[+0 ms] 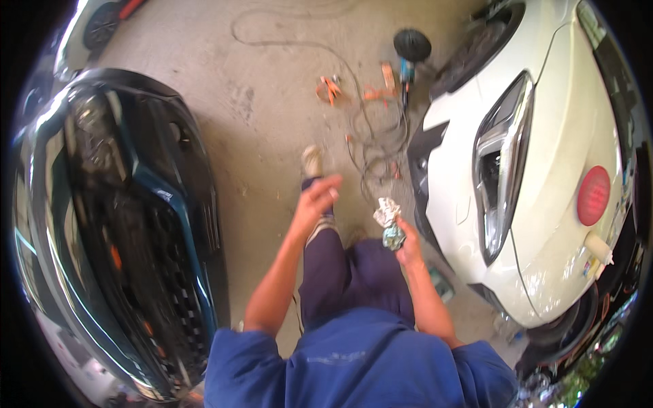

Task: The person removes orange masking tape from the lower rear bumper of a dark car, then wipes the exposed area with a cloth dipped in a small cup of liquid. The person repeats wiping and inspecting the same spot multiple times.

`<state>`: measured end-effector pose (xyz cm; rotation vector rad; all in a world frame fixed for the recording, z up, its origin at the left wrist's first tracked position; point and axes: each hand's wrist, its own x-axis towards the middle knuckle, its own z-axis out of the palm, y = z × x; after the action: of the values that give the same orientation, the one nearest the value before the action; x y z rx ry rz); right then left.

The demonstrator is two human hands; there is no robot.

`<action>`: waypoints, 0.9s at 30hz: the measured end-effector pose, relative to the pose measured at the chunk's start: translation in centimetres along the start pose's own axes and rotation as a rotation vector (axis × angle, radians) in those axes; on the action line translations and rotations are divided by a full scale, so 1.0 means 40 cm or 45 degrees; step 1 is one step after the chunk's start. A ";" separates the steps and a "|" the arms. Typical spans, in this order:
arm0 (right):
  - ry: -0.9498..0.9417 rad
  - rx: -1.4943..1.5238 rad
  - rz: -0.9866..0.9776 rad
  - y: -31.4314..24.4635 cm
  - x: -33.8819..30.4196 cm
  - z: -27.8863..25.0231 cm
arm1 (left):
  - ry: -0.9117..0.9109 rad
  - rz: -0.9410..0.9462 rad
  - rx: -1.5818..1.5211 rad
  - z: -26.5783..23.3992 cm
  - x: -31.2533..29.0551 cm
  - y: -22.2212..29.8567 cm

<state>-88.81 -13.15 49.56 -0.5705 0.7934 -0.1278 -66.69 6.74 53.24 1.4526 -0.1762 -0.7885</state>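
The right hand [410,248] is clamped on a crumpled rag [389,221], just left of the white car [544,204] bumper's edge. The left hand [316,197] hangs spread, holding nothing, over bare floor [265,115] beside the dark car [129,224].

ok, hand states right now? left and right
Left hand: open, fingers loosely curled, holding nothing, raised in the air.
Right hand: closed on a crumpled white and grey-green rag.

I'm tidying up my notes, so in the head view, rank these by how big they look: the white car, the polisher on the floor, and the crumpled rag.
1. white car
2. polisher
3. crumpled rag, held in the right hand

The polisher lies farther off, so those two are close.
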 end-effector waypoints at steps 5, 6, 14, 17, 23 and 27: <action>-0.328 -0.307 0.137 -0.040 -0.175 0.082 | 0.116 0.330 0.204 0.218 -0.387 0.083; -0.415 -0.377 0.138 -0.032 -0.208 0.098 | 0.186 0.336 0.142 0.231 -0.447 0.088; -0.844 -0.458 0.254 0.194 -0.501 0.266 | 0.943 0.487 0.100 0.245 -0.881 0.014; -0.970 -0.624 0.276 0.309 -0.624 0.289 | 1.284 0.610 0.161 0.245 -1.044 -0.047; -1.279 -1.051 0.498 0.637 -0.971 0.236 | 1.928 0.772 0.456 0.230 -1.554 -0.255; -1.542 -1.308 0.691 0.861 -1.253 0.138 | 2.344 0.556 0.567 0.301 -1.923 -0.408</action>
<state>-123.58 34.15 66.36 -1.1781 -0.2796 1.1023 -136.56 42.34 66.66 1.9138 0.7571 1.1396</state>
